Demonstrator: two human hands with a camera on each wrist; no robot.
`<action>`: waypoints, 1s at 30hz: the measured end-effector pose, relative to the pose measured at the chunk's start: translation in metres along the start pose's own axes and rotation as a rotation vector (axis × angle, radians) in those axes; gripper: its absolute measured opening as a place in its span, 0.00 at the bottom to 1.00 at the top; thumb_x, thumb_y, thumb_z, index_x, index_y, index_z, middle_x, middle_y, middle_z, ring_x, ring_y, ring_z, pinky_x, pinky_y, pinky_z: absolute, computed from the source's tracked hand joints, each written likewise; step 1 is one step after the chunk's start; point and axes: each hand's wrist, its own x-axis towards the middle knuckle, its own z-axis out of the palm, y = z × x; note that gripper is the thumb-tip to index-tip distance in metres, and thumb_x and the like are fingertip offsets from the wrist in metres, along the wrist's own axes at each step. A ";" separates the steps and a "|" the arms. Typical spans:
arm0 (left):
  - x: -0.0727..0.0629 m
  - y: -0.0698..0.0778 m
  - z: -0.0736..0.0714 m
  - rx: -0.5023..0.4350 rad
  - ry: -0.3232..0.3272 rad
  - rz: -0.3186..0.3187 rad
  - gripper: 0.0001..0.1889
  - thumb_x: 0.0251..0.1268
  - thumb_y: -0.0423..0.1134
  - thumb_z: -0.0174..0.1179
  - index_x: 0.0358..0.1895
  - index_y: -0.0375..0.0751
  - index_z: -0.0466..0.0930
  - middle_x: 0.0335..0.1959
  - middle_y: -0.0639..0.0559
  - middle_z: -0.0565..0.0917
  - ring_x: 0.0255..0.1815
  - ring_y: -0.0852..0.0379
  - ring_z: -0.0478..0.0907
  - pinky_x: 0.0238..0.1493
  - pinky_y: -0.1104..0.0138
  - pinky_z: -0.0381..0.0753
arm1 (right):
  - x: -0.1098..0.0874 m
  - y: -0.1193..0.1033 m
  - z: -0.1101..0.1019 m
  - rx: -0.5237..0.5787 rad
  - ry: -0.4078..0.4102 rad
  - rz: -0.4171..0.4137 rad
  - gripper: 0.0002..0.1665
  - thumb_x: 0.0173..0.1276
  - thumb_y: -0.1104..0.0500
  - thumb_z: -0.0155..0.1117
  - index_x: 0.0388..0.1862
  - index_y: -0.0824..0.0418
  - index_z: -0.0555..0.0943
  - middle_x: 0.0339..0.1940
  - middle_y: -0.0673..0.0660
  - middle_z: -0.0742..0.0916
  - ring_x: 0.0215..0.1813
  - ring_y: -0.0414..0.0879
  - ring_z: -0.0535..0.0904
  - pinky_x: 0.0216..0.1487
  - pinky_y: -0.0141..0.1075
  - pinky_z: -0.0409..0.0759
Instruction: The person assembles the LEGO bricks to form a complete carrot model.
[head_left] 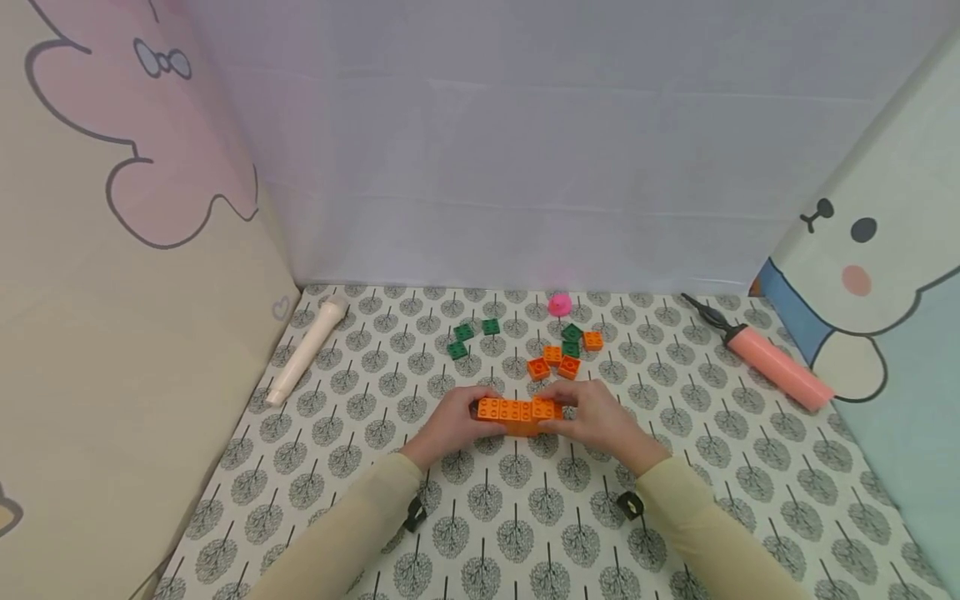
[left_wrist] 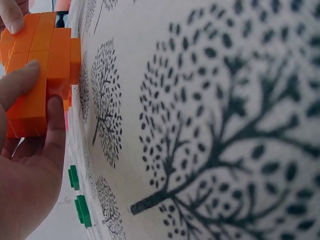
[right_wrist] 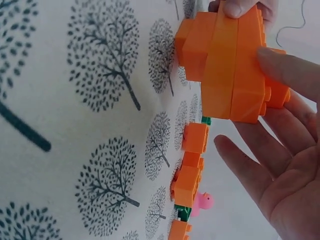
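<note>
An orange toy-brick assembly (head_left: 513, 412), built of several stacked studded bricks, is held low over the patterned cloth between both hands. My left hand (head_left: 459, 418) grips its left end; in the left wrist view the thumb presses the near side and fingers curl beneath and behind. At the other end my right hand (head_left: 596, 415) pinches the bricks, its thumb (right_wrist: 282, 65) against the near side and fingers behind, with the forefinger held apart below. Wider lower bricks (right_wrist: 197, 45) step out under the long upper row. Part of the far side is hidden by fingers.
Loose orange bricks (head_left: 538, 368) and green bricks (head_left: 571, 348) lie beyond the hands, with more green bricks (head_left: 457, 350) farther left. A pink rubber duck (head_left: 559, 305) sits at the back. A pale tube (head_left: 307, 352) lies left, a pink hand pump (head_left: 780, 367) right.
</note>
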 end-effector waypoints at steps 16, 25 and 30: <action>0.004 0.007 -0.010 0.001 -0.097 0.018 0.23 0.57 0.48 0.79 0.57 0.55 0.85 0.46 0.61 0.85 0.45 0.56 0.80 0.49 0.58 0.80 | -0.008 0.011 0.020 0.246 0.084 0.023 0.27 0.61 0.53 0.82 0.58 0.54 0.85 0.56 0.50 0.87 0.55 0.49 0.83 0.53 0.42 0.85; 0.042 0.038 -0.024 0.138 -0.064 0.097 0.16 0.74 0.52 0.66 0.55 0.46 0.86 0.45 0.61 0.85 0.46 0.59 0.81 0.46 0.62 0.82 | -0.009 0.014 0.028 0.294 0.117 0.033 0.27 0.62 0.55 0.82 0.60 0.55 0.85 0.56 0.54 0.86 0.53 0.50 0.83 0.52 0.42 0.86; 0.068 0.065 -0.020 0.351 -0.059 0.067 0.08 0.72 0.41 0.68 0.48 0.44 0.86 0.43 0.56 0.85 0.41 0.58 0.80 0.42 0.63 0.82 | -0.009 0.013 0.030 0.313 0.118 0.016 0.25 0.63 0.57 0.81 0.59 0.55 0.85 0.53 0.52 0.87 0.51 0.48 0.83 0.50 0.38 0.86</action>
